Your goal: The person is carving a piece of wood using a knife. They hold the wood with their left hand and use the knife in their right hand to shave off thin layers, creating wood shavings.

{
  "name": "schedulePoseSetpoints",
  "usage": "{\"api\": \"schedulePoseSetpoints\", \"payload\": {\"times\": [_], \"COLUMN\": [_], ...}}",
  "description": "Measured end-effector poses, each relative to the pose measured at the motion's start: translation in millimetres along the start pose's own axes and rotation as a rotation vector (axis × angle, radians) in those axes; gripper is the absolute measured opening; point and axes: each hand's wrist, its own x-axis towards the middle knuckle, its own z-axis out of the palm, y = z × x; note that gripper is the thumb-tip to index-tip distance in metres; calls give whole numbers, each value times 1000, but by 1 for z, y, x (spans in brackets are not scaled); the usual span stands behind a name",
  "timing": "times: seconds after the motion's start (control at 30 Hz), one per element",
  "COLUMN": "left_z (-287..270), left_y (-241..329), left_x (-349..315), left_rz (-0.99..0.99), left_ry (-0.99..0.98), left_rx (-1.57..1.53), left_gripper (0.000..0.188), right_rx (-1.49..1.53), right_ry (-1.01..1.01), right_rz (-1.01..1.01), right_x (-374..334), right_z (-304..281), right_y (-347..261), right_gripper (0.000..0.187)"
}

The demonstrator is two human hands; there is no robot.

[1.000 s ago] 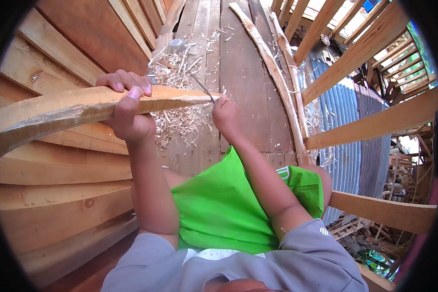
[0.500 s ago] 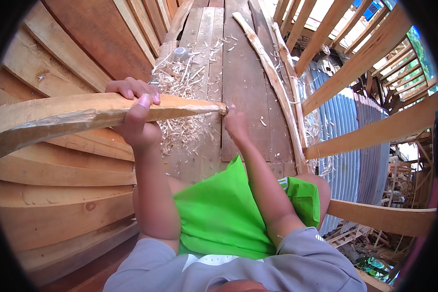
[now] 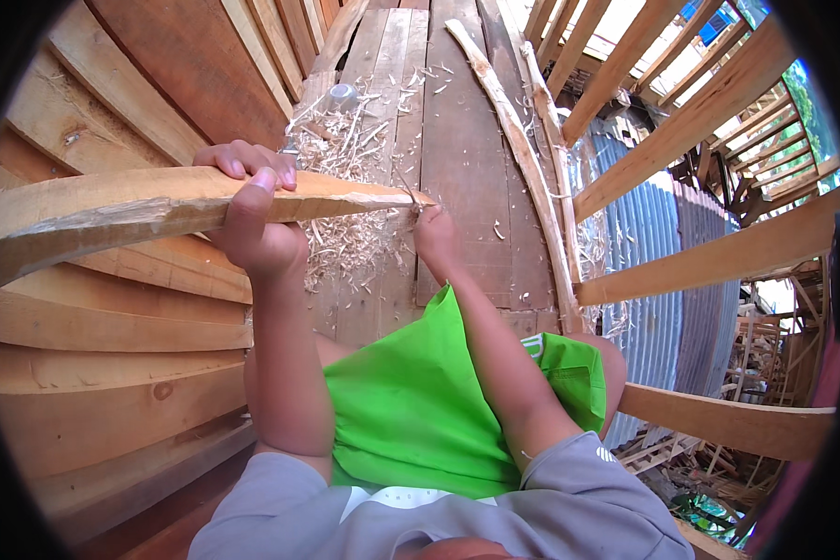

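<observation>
A long curved piece of wood [image 3: 112, 210] comes in from the left and tapers to a pale, freshly cut tip. My left hand [image 3: 252, 205] is wrapped round it partway along, thumb on top. At the narrow end my right hand [image 3: 437, 238] is closed, right against the tip. What its fingers grip is too small and hidden to make out. A thin curl of wood [image 3: 407, 183] stands up by the tip. Pale wood shavings [image 3: 355, 243] lie heaped on the plank floor beneath.
A clear cup-like container [image 3: 343, 97] stands among the shavings. Long peeled poles [image 3: 513, 131] lie along the right side of the plank floor [image 3: 462, 159]. Stacked boards [image 3: 112, 317] rise on the left. Wooden rails [image 3: 709, 252] run along the right, with corrugated metal sheets [image 3: 649, 252] beyond.
My right hand has shifted slightly left along the tip, and a thin curl now rises there. My left hand keeps its hold. The whole view has shifted a little.
</observation>
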Motion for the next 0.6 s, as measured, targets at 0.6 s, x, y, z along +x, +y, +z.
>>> {"api": "schedulePoseSetpoints", "payload": {"times": [0.6], "left_z": [26], "left_y": [5], "left_x": [-31], "left_rz": [61], "left_ry": [-125], "left_rx": [-90], "left_gripper": [22], "right_rx": [184], "right_ry": [-37], "right_rz": [323], "right_x": [17], "right_z": [-79], "right_y": [34], "right_gripper": [47]}}
